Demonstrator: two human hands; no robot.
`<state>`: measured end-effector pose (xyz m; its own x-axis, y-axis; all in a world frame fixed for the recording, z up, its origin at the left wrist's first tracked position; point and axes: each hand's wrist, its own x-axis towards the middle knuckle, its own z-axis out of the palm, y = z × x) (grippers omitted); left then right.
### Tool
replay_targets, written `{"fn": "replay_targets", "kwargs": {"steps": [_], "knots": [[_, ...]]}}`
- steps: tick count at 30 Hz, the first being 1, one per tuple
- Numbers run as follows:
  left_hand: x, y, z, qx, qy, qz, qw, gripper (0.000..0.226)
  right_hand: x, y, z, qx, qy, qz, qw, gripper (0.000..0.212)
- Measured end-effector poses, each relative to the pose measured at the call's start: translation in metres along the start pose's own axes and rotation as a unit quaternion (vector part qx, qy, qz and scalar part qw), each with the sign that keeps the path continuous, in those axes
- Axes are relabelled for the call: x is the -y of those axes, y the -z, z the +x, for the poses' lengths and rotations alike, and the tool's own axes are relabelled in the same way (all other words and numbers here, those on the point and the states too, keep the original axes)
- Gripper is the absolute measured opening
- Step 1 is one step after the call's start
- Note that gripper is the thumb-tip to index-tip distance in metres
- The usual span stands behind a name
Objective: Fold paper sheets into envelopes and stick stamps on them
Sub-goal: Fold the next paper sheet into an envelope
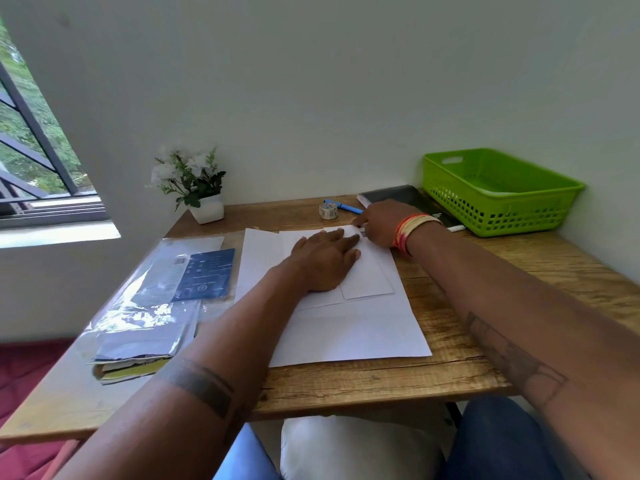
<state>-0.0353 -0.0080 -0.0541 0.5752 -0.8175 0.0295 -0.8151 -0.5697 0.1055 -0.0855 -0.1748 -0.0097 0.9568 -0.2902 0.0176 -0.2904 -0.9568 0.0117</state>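
Observation:
A folded white paper envelope [369, 275] lies on a stack of white sheets [349, 334] in the middle of the wooden table [433, 372]. My left hand [323, 259] rests flat on the envelope, fingers spread, pinning it down. My right hand [379, 221] is at the envelope's far right corner, its fingertips pinched on a small dark stamp [362, 233] against the paper. A small roll of stamps [328, 211] stands on the table just beyond the sheets.
A blue pen [348, 206] lies behind the roll. A black notebook [412, 200] and a green plastic basket [498, 190] sit at the back right. A plastic-wrapped paper pack [159, 299] lies at the left. A potted white flower [195, 187] stands by the wall.

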Motion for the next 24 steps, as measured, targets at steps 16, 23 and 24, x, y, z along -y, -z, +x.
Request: {"fn": "replay_targets", "kwargs": {"steps": [16,23,24], "knots": [[-0.001,-0.004,-0.001,-0.022,0.001,-0.010,1.000,0.054,-0.001,-0.010,0.008,-0.086,0.015,0.064,0.994,0.034],[-0.001,-0.002,-0.002,-0.029,0.000,-0.023,0.999,0.054,-0.006,-0.008,0.020,-0.061,0.022,0.102,0.993,0.026],[-0.001,-0.002,-0.002,-0.029,-0.001,-0.022,0.999,0.054,-0.006,-0.008,0.021,-0.057,0.021,0.100,0.993,0.026]]}}
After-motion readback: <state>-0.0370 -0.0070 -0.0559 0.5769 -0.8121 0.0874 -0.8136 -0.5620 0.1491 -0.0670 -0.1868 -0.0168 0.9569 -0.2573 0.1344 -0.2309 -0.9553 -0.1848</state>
